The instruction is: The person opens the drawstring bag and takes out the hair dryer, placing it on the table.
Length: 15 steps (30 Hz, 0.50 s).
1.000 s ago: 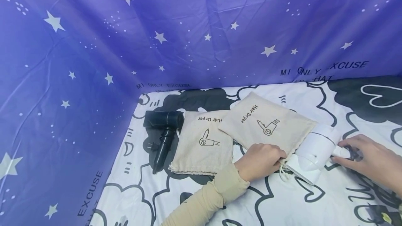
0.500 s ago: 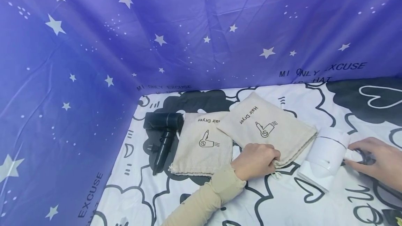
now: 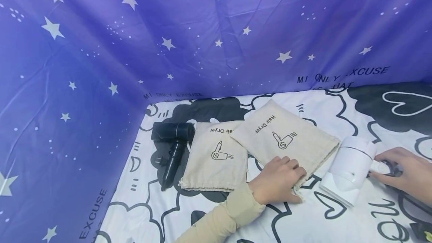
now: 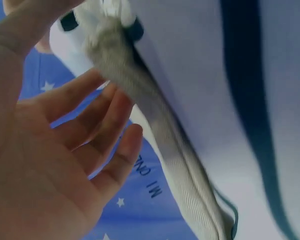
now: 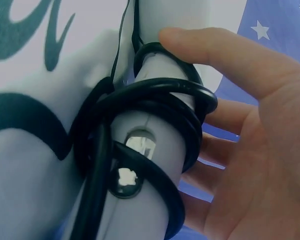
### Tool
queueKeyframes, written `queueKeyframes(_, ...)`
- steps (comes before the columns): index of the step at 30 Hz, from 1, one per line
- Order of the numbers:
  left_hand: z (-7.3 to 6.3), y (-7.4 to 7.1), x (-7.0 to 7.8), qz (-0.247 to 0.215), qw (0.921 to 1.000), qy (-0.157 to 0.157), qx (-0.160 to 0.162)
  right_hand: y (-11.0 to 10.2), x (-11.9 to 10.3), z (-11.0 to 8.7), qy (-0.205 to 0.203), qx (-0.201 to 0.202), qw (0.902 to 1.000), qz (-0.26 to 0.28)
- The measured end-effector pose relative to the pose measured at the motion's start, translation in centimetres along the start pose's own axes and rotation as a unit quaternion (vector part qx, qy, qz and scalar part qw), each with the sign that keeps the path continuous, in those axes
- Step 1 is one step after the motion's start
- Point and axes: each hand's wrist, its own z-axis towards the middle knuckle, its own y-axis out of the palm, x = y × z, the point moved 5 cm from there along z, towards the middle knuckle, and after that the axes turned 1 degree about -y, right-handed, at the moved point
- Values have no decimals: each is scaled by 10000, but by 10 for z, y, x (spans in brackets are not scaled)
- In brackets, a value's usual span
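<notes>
A white hair dryer lies on the patterned cloth at the right. My right hand holds it by the handle, thumb on top and fingers behind; a black cord is wound round the handle. My left hand lies on the drawstring corner of a beige cloth bag printed "Hair Dryer". In the left wrist view its loosely spread fingers touch the bag's gathered hem. That bag overlaps a second beige bag on its left.
A black hair dryer with its cord wrapped round the handle lies left of the bags. Purple star-printed curtains stand behind and to the left. A small dark item shows at the lower right edge.
The white hair dryer moved right, away from the bag, with my right hand on it, then stayed still. My left hand loosened from the bag's drawstring corner and its thumb spread out.
</notes>
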Motion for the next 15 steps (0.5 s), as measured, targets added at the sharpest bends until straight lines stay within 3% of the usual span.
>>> queueKeyframes(7, 3, -3, 6, 174, 9965, 150, 809, -2, 3, 2, 16, 195, 9996, 200)
queueKeyframes(15, -3, -3, 4, 37, 9960, 224, 862, -10, -4, 3, 4, 473, 9987, 204)
